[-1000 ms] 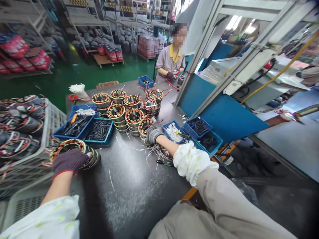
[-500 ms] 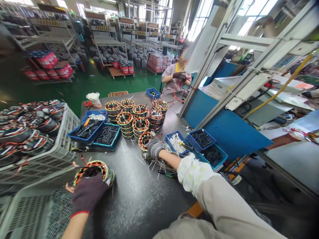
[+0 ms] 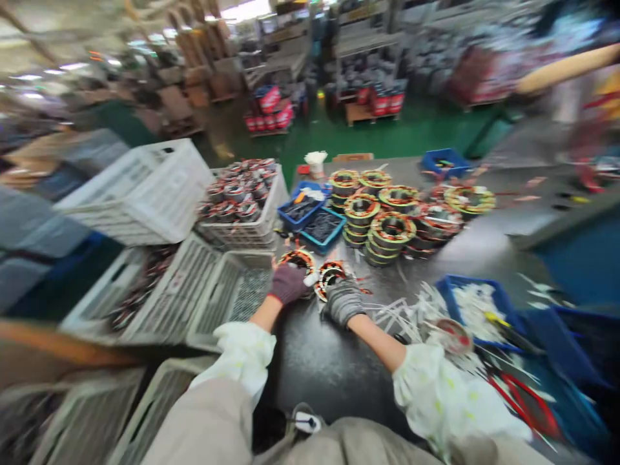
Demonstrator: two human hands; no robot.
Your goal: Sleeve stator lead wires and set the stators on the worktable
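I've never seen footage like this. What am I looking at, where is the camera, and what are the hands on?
No machine here: a person works with two gloved hands, and the camera sits on their head, looking down at the table. The left hand lies on one wire-wound ring; the right hand on a second ring. Blur hides whether they grip. Behind stand stacked rings, blue trays and white crates; white strips lie to the right.

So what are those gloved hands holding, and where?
The left hand covers the near rim of the left stator, the right hand the near rim of the right stator; a firm grip cannot be told.
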